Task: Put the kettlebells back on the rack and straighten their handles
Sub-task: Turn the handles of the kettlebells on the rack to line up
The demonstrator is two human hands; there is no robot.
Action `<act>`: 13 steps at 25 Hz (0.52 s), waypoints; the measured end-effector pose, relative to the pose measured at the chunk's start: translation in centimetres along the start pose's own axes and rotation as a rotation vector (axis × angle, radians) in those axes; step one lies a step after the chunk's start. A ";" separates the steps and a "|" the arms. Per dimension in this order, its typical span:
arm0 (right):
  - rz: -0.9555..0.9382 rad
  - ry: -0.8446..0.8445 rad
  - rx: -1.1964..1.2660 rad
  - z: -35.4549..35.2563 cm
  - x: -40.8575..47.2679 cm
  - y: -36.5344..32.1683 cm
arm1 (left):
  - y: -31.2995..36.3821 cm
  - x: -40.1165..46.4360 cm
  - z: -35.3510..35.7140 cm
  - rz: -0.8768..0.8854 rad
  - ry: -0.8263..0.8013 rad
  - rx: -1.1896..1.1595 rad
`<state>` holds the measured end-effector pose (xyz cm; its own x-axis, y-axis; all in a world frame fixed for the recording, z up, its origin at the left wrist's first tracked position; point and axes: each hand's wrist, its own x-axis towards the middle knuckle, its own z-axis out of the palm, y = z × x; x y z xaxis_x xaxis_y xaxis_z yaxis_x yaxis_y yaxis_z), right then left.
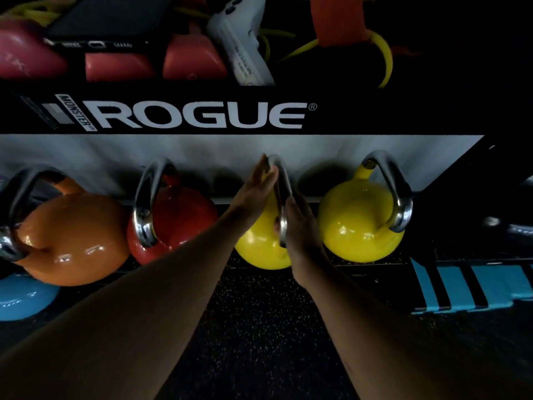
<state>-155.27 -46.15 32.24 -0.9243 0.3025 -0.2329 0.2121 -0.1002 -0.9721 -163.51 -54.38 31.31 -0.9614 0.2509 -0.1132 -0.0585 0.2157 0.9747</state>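
left hand [253, 189] flat, fingers straight, against handle [282, 180] of left yellow kettlebell [259, 251] on rack [375, 116]; right hand [301, 229] on handle's other side, cannot tell if gripping

- Between the hands: the steel handle [280, 194] of the middle yellow kettlebell [259, 249]; the left hand [255, 187] lies flat against it and the right hand [301, 229] grips it.
- Left of the left hand: red kettlebell [178, 220], narrow gap.
- Right of the right hand: second yellow kettlebell [357, 220], just beside.
- Above the hands: black rack beam [202, 114] bars upward passage.
- Behind the hands, toward the person: open rubber floor [253, 327].
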 end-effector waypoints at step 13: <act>-0.028 -0.038 0.231 0.6 0.9 0.1 | -1.2 0.5 -0.1 0.032 -0.034 -0.126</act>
<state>-156.27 -46.47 31.98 -0.9409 0.2732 -0.2001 0.1117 -0.3076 -0.9449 -163.91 -54.57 30.06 -0.9538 0.2879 -0.0861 -0.0634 0.0872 0.9942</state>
